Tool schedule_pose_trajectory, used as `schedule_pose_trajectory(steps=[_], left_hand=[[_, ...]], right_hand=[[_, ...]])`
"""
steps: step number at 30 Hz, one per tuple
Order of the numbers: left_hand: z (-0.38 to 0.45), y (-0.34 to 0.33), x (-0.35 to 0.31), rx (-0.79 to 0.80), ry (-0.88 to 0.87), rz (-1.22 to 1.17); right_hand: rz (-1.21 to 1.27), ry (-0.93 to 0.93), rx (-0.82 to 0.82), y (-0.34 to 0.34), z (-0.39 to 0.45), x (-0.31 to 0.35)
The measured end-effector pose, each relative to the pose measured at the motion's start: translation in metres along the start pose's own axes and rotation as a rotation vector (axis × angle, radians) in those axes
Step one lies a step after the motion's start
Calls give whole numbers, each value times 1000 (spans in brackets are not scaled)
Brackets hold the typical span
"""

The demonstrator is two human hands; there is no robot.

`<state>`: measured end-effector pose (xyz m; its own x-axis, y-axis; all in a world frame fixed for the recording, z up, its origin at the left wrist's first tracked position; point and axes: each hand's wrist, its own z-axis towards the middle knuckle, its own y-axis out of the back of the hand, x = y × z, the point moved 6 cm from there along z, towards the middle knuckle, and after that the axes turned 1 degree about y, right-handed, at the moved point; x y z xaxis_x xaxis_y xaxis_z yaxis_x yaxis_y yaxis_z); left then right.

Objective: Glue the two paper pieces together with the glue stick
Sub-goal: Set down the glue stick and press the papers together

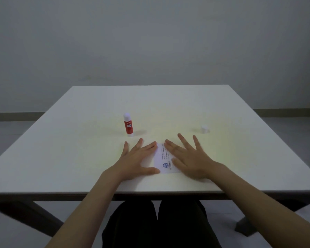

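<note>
A white paper piece (162, 159) with printed text and a blue round logo lies flat near the table's front edge. My left hand (136, 158) rests flat on its left part, fingers spread. My right hand (190, 158) lies flat on its right part, fingers spread too. Whether a second paper piece lies under it or under my hands I cannot tell. A red glue stick (128, 124) stands upright just beyond my left hand, its white tip uncovered. Its small white cap (204, 129) sits on the table beyond my right hand.
The white table (168, 101) stretches far behind the paper. Its front edge runs just below my wrists, with dark legs below. A grey wall stands behind the table.
</note>
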<state>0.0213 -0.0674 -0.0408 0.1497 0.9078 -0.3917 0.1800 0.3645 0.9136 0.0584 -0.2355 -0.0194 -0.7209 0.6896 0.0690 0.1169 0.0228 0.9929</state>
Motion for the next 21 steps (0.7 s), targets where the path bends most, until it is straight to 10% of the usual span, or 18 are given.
schedule_pose_trajectory(steps=[5,10,16,21], left_hand=[[0,0,0,4,-10,2],[0,0,-1,19,3,-2],[1,0,1,9,-2,18],[1,1,1,30,5,10]], right_hand=[[-35,284,-4,-23,-32,36],[-37,-8,13,1,-11,-10],[-28,270,9,-21,-41,33],[-19,5,36,2,-23,-12]])
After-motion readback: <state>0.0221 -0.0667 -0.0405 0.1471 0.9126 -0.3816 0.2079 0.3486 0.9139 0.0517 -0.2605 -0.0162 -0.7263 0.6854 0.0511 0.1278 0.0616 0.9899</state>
